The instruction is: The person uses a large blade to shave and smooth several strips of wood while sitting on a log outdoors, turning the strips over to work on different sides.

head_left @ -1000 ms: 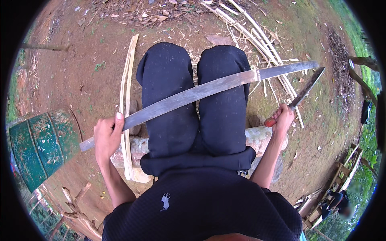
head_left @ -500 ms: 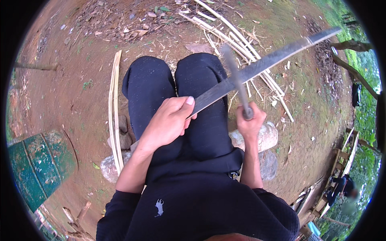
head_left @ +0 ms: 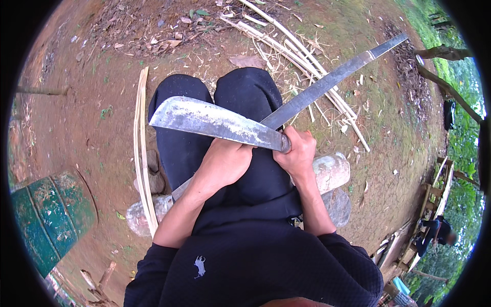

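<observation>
My right hand [head_left: 297, 153] is wrapped round the handle of a machete [head_left: 212, 123]. Its broad, worn blade points left over my thighs, flat side up, and passes above the fingers of my left hand [head_left: 222, 163]. That hand is closed on a long dark bamboo strip [head_left: 327, 84], which slants from my lap to the far right and has a node near its far end. The blade crosses over the strip and hides part of it, along with my left fingertips. A pale end shows beside my left forearm.
Pale split strips [head_left: 291, 51] lie ahead on the dirt among shavings. Two more strips [head_left: 140, 143] lean by my left leg. Logs [head_left: 332, 171] and stones are beside my hips. A green drum [head_left: 53, 220] stands left; a person [head_left: 434, 233] is far right.
The machete has swung from pointing away over the strip to lying leftward, its flat side now showing. My right hand has come inward toward my left, which still grips the strip.
</observation>
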The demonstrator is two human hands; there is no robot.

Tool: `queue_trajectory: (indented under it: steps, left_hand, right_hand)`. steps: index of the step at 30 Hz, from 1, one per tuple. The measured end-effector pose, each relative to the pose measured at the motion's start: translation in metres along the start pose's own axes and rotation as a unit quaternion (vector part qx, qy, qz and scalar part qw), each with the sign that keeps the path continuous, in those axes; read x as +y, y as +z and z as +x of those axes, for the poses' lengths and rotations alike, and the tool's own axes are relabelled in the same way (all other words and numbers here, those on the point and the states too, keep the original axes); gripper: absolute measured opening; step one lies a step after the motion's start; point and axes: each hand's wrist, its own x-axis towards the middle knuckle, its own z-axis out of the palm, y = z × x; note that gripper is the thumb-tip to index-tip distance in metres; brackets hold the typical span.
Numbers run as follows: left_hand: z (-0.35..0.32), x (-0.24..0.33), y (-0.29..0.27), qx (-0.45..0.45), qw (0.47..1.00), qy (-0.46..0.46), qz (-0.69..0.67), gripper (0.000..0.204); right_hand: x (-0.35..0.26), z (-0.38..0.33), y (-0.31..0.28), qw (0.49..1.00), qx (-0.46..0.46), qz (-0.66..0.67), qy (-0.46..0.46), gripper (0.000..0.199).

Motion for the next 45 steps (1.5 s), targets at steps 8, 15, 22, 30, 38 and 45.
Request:
queue_trajectory:
  steps: [8,15,22,30,38,45]
  left_hand:
    - [0.003,0.004,0.004,0.007,0.999,-0.034,0.009,0.033]
    - [-0.008,-0.026,0.002,0.051,0.997,-0.031,0.041,0.055]
    - [-0.008,-0.028,0.003,0.046,0.998,-0.028,0.036,0.053]
    - [-0.04,-0.022,-0.019,0.067,0.995,-0.052,0.043,0.048]
    - [-0.043,-0.031,-0.012,0.054,0.995,-0.058,0.054,0.048]
    - [-0.04,-0.02,-0.013,0.037,0.996,-0.081,-0.016,0.048]
  right_hand:
    - [0.033,-0.007,-0.004,0.996,0.029,-0.08,0.002,0.027]
    - [0.13,-0.002,-0.017,0.957,0.103,-0.141,0.233,0.009]
    - [0.061,0.001,0.003,0.994,0.021,-0.038,0.099,0.012]
    - [0.1,0.022,-0.009,0.982,0.072,-0.037,0.173,0.01]
    - [0.225,0.017,-0.014,0.897,0.158,-0.03,0.412,0.025]
    - [0.182,-0.006,0.009,0.771,0.223,0.343,0.488,0.028]
